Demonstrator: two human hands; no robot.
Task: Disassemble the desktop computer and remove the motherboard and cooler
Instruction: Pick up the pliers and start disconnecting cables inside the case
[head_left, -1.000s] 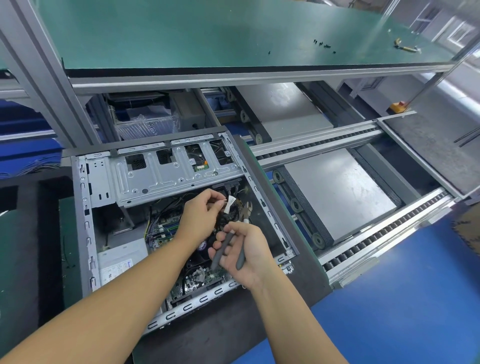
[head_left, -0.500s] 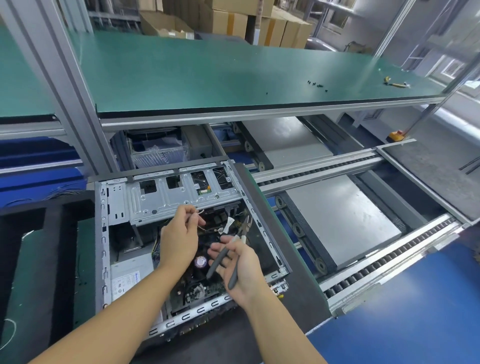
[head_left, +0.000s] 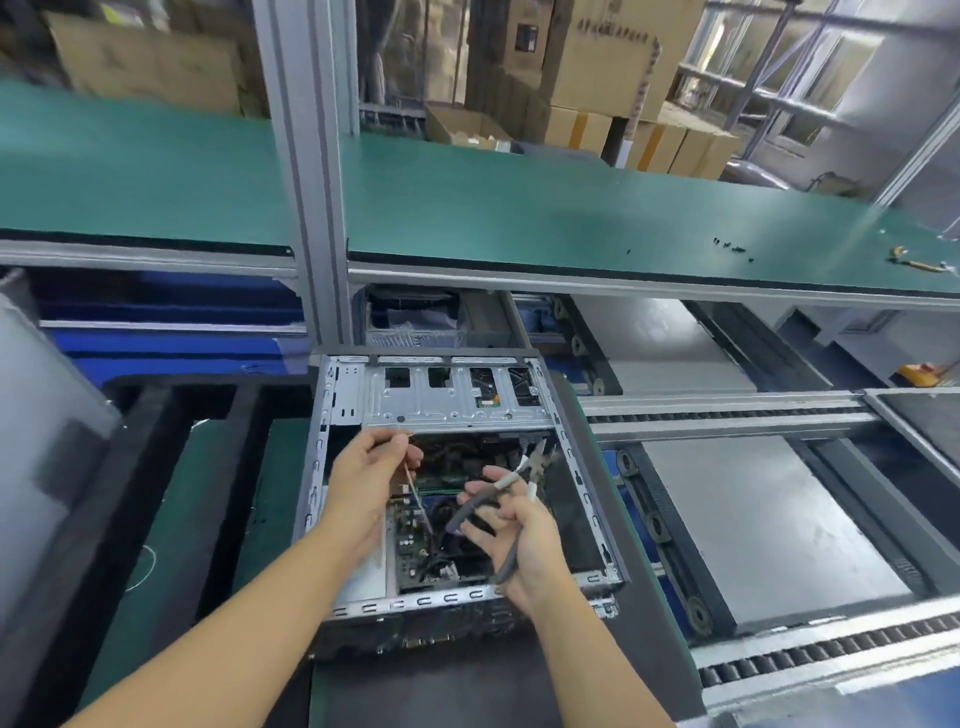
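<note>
**benchrat:** Both of the person's bare forearms come in from the near edge. The right hand (head_left: 524, 545) has its fingers curled round the dark handles of a pair of pliers (head_left: 485, 501), with the nose pointing up and away from the palm.

**tinkerer:** And the left hand (head_left: 371, 483)?

**benchrat:** It's just left of the right one, not touching it. Thumb and fingers pinch a thin pale strip (head_left: 418, 499) that hangs down from the fingertips. Could be a cable tie or a wire, can't tell.

**tinkerer:** Where's the board?

**benchrat:** The motherboard (head_left: 413, 543) lies flat inside the open computer case (head_left: 332, 415), right below and between the two hands. Just beyond the fingertips is the silver drive cage (head_left: 441, 402). Further out past the hands runs a green shelf (head_left: 519, 218), with small black screws (head_left: 732, 247) well off to the right-hand side. Behind that are stacked cardboard boxes (head_left: 597, 67).
</note>
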